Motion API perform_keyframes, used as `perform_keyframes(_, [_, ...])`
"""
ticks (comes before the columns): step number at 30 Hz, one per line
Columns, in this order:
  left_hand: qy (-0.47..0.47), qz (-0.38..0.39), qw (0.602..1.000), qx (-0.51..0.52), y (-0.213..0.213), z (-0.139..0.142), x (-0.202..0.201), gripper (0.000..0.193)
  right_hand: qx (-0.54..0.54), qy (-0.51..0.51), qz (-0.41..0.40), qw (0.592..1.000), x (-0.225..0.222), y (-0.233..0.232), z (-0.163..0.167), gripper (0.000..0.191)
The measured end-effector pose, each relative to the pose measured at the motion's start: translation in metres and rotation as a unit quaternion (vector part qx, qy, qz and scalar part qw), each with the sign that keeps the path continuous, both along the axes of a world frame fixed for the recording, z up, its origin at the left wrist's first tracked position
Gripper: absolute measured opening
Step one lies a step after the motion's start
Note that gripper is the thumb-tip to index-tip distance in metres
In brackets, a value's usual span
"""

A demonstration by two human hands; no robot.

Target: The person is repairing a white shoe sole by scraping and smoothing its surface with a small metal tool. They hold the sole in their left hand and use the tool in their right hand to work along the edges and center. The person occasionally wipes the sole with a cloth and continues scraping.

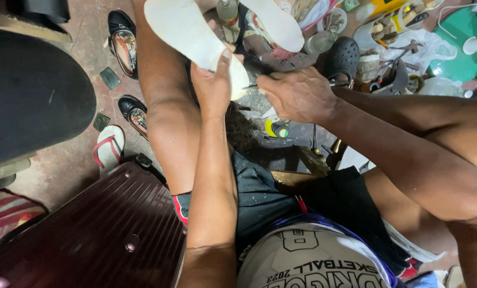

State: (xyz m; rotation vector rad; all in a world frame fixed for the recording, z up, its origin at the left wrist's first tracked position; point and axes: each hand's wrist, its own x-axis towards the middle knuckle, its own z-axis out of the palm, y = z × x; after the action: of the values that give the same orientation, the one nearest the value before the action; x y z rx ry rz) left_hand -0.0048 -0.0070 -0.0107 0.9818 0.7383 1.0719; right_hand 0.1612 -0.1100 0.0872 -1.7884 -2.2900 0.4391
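Two hands are working on one pale sole (188, 32), which is lying over my left knee with its long axis running from upper left, toe end, down to lower right, where I am holding it. It is looking flat, smooth, rounded at the ends. My left hand (213, 85) is reaching straight up my thigh, thumb pressing the sole's top, fingers clamping under its near end. My right hand (297, 95) is coming in from the right, knuckles up, fist closing around a thin blade (251, 85) touching the sole's edge.
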Motion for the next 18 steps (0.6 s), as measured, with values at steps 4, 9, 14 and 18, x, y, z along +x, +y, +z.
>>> perform_keyframes(4, [0.032,0.045,0.998,0.040,-0.006,0.011,-0.002,0.049,-0.019,0.052,-0.040,0.998,0.007,0.001,0.002,0.016])
perform_keyframes(9, [0.054,0.106,0.992,0.032,-0.023,0.028,-0.002,0.048,-0.116,0.273,-0.233,0.926,0.005,0.007,-0.008,0.028])
perform_keyframes(14, [-0.019,0.094,0.995,0.005,-0.030,0.035,-0.004,0.052,-0.071,0.374,-0.211,0.900,-0.008,0.012,-0.030,0.027])
perform_keyframes(18, [-0.079,0.097,0.992,-0.019,-0.034,0.032,-0.006,0.054,-0.091,0.413,-0.187,0.887,-0.001,0.015,-0.042,0.013])
